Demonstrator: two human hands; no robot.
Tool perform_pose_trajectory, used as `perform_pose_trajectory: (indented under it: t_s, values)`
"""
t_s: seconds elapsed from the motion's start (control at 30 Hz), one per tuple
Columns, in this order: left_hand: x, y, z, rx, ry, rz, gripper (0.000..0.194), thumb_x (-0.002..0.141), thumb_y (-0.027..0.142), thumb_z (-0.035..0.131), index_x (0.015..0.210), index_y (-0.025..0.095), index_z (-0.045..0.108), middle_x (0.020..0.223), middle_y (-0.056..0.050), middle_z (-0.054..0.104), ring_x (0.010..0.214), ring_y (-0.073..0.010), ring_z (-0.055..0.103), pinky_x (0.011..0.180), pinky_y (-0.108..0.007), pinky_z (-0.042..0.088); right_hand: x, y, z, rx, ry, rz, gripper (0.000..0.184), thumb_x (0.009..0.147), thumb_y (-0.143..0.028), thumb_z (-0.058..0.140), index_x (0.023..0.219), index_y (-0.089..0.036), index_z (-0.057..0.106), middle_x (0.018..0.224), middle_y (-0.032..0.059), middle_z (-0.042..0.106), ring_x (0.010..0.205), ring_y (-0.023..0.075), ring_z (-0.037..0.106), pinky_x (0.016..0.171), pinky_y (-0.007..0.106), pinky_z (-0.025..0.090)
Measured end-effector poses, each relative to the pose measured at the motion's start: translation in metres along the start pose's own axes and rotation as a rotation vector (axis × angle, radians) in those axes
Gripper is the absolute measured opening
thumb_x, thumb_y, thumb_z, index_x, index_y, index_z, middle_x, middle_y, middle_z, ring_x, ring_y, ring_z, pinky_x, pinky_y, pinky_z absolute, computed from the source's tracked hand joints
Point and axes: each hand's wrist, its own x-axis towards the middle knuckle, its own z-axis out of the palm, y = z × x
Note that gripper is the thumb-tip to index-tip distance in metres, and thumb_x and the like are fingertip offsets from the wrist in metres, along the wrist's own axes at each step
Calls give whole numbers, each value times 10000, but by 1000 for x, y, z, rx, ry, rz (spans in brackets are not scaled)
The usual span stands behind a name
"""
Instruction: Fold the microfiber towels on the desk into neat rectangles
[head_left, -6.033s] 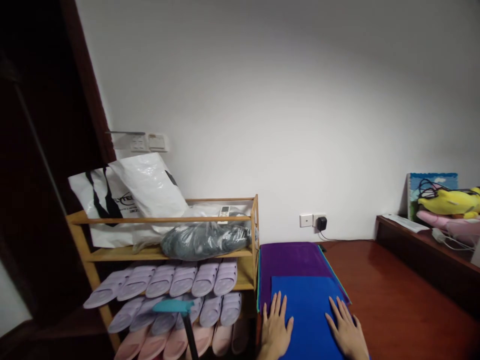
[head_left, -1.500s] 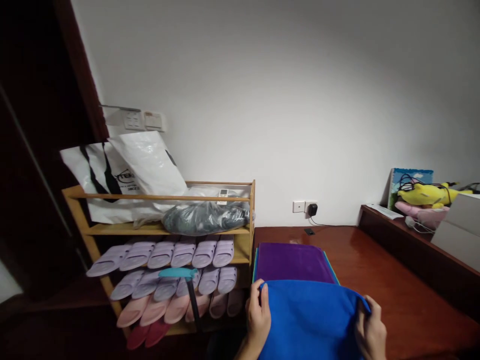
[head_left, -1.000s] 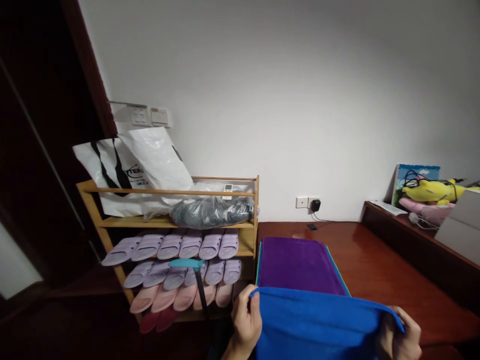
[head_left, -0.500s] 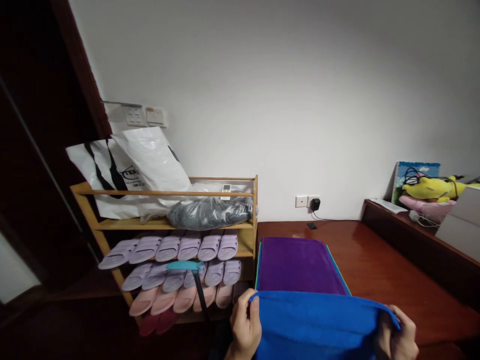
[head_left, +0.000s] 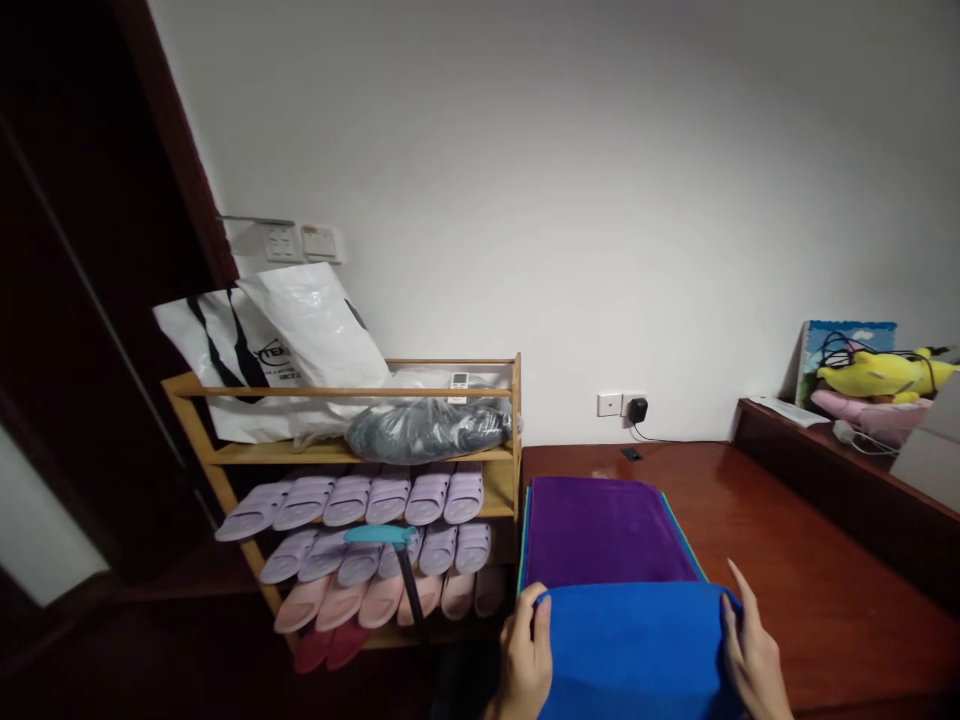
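A blue towel [head_left: 637,650] is spread between my hands at the bottom of the view, its far edge lying over the near part of a purple towel [head_left: 600,530]. My left hand [head_left: 527,650] grips the blue towel's left far corner, thumb toward me. At the opposite corner, my right hand [head_left: 752,650] holds the edge with its thumb against the cloth and one finger pointing up. Beneath the purple towel, thin blue and yellow-green edges of other cloths show, stacked on the reddish wooden tabletop [head_left: 810,570]. The blue towel's near end is out of view.
Left of the table stands a wooden shoe rack [head_left: 360,455] with several slippers [head_left: 375,495]. White bags [head_left: 315,330] lie on its top. A teal-topped black stick [head_left: 381,535] stands before it. At right, a ledge holds a yellow plush toy [head_left: 881,376]. A plugged-in adapter [head_left: 637,409] is on the wall.
My hands have come closer together, the right one moving left. The blue towel between them looks narrower and flatter. One finger of my right hand has lifted off the cloth.
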Motion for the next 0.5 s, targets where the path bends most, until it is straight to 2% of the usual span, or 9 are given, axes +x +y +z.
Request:
perform_pose_trajectory:
  t_s: [0.1,0.17,0.23,0.4,0.5]
  values:
    - [-4,-4,6,-34,-41,-93,300,909,391,400,965,200,625,786,-67,709,712,-182,678,654,-248,543,2,8,7,24,10,-8,648,848,-615,294,1365,-229,360,727,26,700,643,235,672,612,342,530]
    - [-4,-9,8,-44,-17,-119,311,899,425,410,945,209,630,776,-56,709,701,-181,679,644,-244,542,2,9,9,43,55,-32,595,835,-630,310,1243,-239,493,924,56,714,816,235,681,706,336,539]
    - [-3,-18,6,-48,27,-137,325,889,454,421,933,211,632,781,-50,711,707,-182,680,643,-243,543,-2,6,6,72,101,-64,556,821,-644,325,1129,-246,560,1008,56,703,895,226,669,726,301,539]
    - [7,-41,-1,-36,184,-228,446,818,595,460,886,189,633,815,-78,715,762,-213,683,660,-276,557,-23,-5,4,122,173,-116,553,768,-710,363,938,-240,600,859,55,720,741,200,683,648,258,541]
    - [7,-45,-2,-75,218,-331,541,755,687,472,838,177,636,805,-91,711,785,-233,680,679,-299,561,-31,-7,9,133,182,-117,552,769,-716,354,913,-241,595,844,60,719,738,202,679,669,273,538]
